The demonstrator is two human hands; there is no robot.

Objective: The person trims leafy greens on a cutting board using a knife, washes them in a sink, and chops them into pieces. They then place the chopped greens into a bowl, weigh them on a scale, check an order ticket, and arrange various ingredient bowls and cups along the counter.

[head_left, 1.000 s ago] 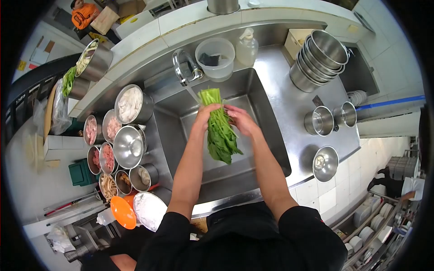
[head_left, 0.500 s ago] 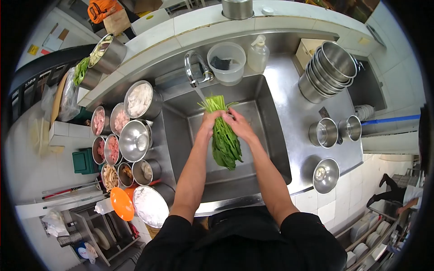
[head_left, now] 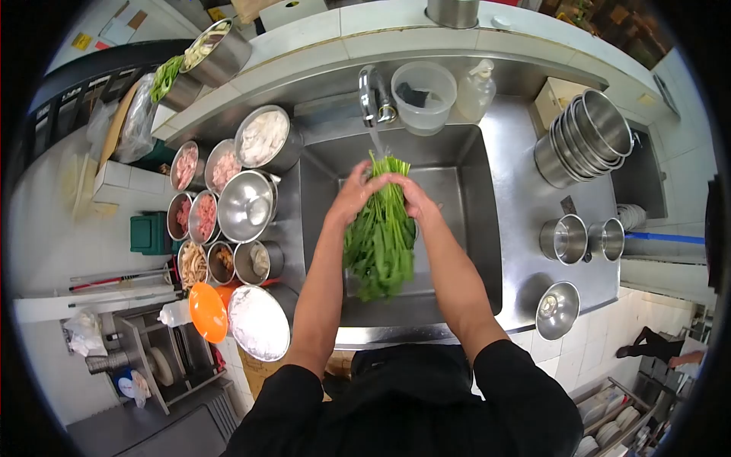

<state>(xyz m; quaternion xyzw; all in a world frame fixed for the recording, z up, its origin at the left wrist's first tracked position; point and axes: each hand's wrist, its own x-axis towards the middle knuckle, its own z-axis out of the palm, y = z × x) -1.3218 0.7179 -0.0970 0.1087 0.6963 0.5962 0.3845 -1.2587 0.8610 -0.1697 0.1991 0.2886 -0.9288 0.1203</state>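
A bunch of long-stemmed leafy greens (head_left: 381, 251) is held over the stainless sink (head_left: 457, 266), stems toward the faucet (head_left: 368, 95) and leaves hanging toward me. Water from the spout falls onto the stem ends. My left hand (head_left: 352, 195) is curled around the left side of the stems. From the right, my right hand (head_left: 413, 199) grips the same bunch, and its fingers are partly hidden by the stems.
Left of the sink stand metal pots with meat, a bare metal bowl (head_left: 247, 206) and a tub of white powder (head_left: 259, 324). Behind it are a plastic tub (head_left: 423, 114) and a pump bottle (head_left: 477, 91). Stacked pots (head_left: 582, 141) stand right. A person's legs (head_left: 647, 343) show far right.
The greens now look looser and wider, with the leaves fanned out. My hands have shifted around the stems. The whole view has moved, so the sink appears further right.
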